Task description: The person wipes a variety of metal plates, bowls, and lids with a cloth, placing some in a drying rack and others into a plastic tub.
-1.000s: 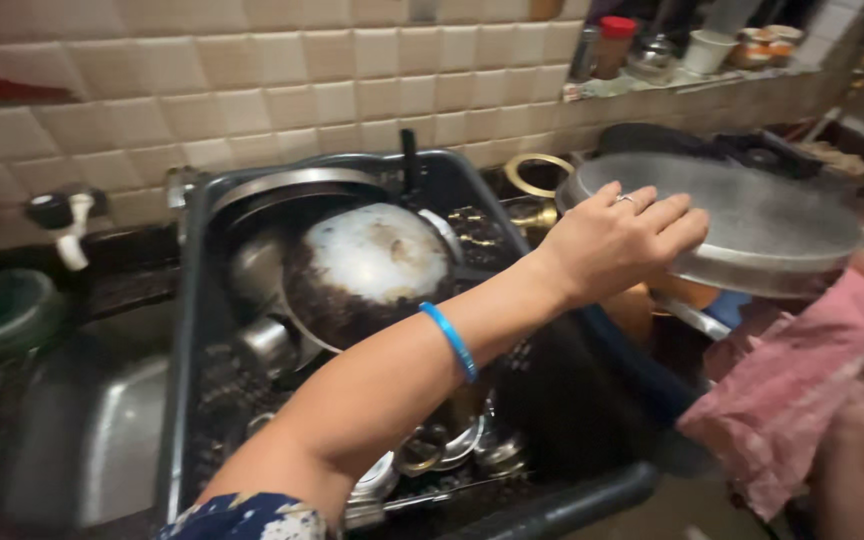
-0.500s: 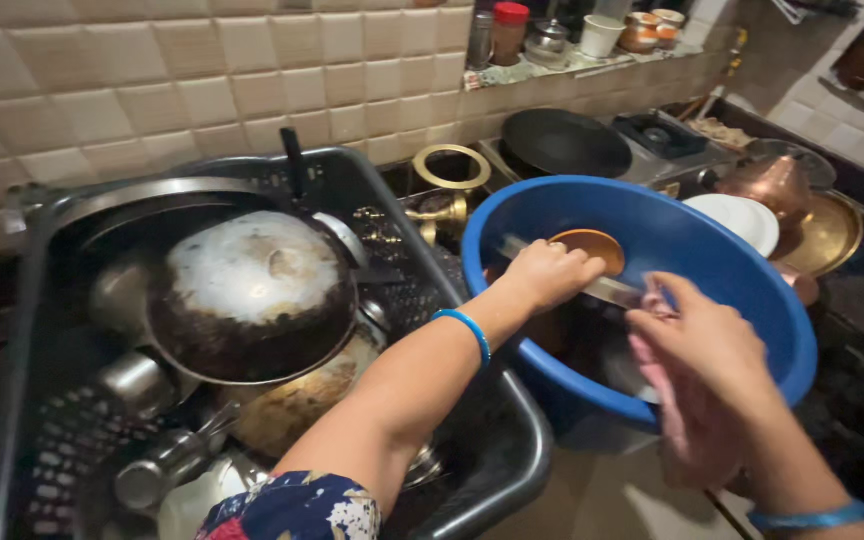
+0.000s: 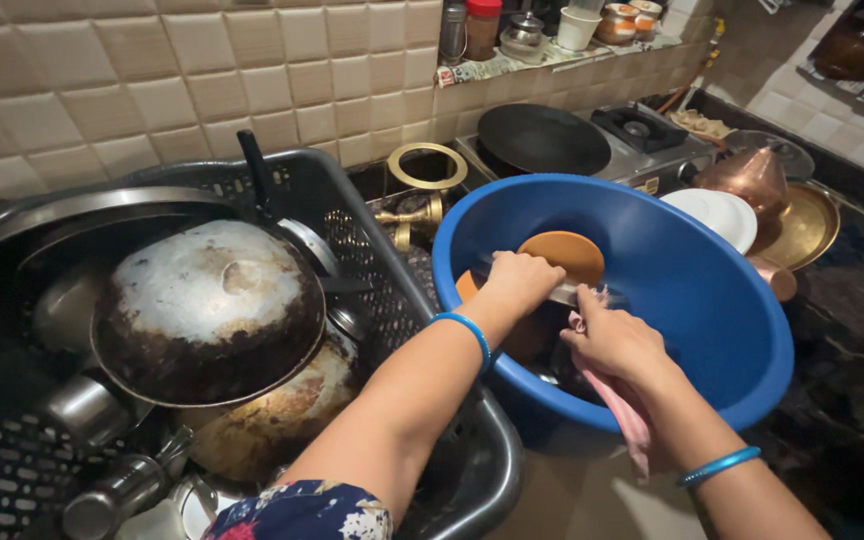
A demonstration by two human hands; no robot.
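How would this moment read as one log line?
left hand: in blue basin, on orange disc | right hand: holding pink cloth | beside: black rack of pans

Dark kitchen counter with black dish crate, blue basin, copper pot, seemingly brass plate.

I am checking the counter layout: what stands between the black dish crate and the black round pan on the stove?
In the head view, brass pieces stand between the dish crate and the black pan: a ring above a small stand.

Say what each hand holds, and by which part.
Left hand grips the rim of a steel item inside the blue tub. Right hand holds a pink cloth, bunched in its grip.
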